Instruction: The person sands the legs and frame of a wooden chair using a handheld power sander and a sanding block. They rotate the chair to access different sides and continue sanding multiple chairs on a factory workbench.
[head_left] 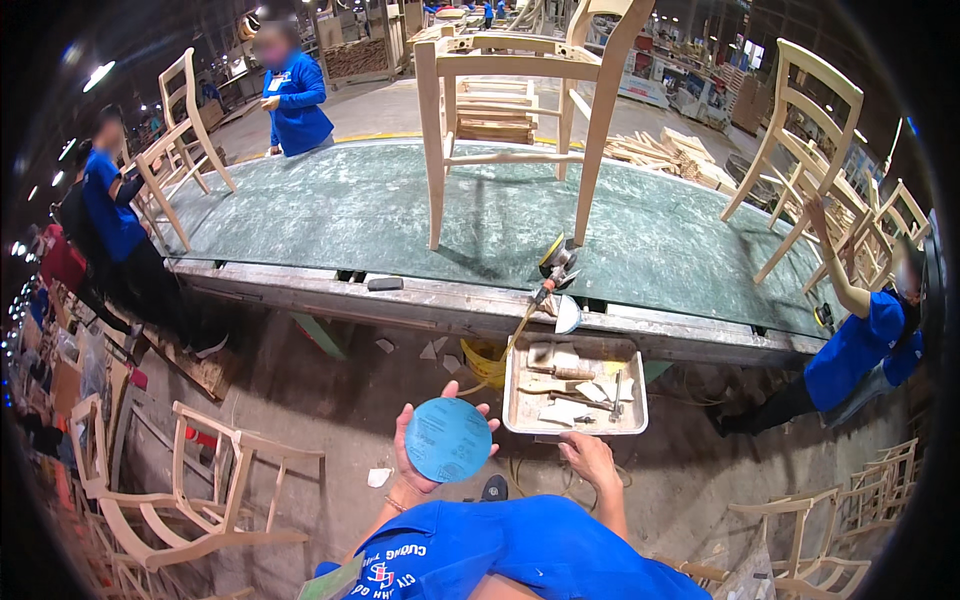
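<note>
A round blue sanding disc (448,440) with faint print lies across the palm of my left hand (405,470), whose fingertips show around its edge. My right hand (592,462) is by the near edge of a white tray (640,400), fingers loosely bent, with nothing visible in it. In the tray lie a brush (553,386), a hammer (616,395) and several pale scraps. Just beyond it, a disc sander (558,262) with an orange hose rests on the green-topped table (350,215). A light wooden chair (432,150) stands on that table in front of me.
More wooden chairs stand on the table at left (180,150) and right (800,130). Co-workers in blue are at its left end (115,205), far side (297,100) and right (860,335). A yellow bucket (480,362) is under the table edge; chair frames (235,480) crowd the lower left.
</note>
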